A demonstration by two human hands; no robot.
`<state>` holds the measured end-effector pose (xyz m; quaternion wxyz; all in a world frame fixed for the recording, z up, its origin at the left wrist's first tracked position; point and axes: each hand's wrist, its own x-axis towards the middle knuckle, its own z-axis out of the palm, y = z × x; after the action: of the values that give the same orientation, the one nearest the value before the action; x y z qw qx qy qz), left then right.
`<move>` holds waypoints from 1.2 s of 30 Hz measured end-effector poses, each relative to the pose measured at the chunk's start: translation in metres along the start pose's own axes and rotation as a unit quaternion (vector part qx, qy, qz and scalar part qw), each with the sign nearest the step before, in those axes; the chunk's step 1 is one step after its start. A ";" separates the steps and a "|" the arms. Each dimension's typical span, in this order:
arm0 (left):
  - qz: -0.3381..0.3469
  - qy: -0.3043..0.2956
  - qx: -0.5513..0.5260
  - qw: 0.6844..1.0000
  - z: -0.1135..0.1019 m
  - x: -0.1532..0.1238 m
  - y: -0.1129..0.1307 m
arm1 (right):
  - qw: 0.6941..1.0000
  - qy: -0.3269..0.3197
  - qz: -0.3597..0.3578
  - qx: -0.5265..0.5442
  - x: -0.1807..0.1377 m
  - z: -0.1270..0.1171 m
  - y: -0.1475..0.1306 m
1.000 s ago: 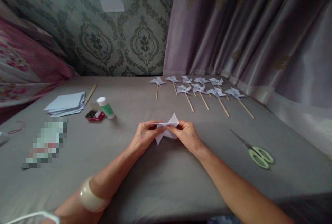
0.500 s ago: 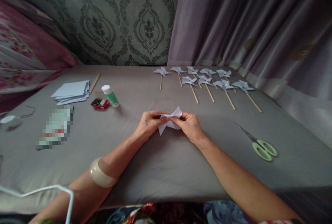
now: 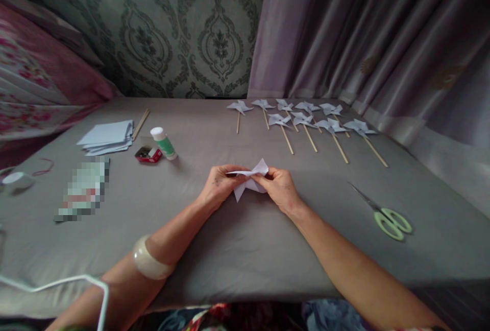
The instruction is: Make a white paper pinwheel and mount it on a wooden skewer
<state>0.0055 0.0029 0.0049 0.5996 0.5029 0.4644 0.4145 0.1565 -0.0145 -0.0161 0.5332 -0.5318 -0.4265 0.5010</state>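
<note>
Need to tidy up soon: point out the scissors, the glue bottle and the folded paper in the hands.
scissors (image 3: 387, 220), head view, on the green handles.
glue bottle (image 3: 164, 144), head view, on its green label.
folded paper (image 3: 253, 178), head view, on its middle between both hands.

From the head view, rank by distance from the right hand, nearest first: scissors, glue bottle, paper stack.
From the right hand:
1. Scissors, to its right near the table edge.
2. Glue bottle, left and farther back.
3. Paper stack, far left.
</note>
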 end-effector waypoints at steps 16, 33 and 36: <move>0.003 0.000 0.000 1.000 -0.002 0.003 -0.004 | 0.999 -0.002 -0.009 -0.033 -0.001 0.001 0.000; -0.037 -0.032 -0.093 0.994 -0.003 0.005 -0.003 | 0.999 -0.016 0.020 0.028 -0.004 0.000 -0.014; -0.042 -0.031 -0.108 0.993 -0.004 0.004 -0.002 | 0.999 -0.026 0.019 0.035 -0.005 0.000 -0.017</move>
<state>0.0028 0.0075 0.0016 0.6815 0.4279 0.4189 0.4207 0.1567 -0.0185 0.0010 0.5305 -0.5077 -0.4127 0.5390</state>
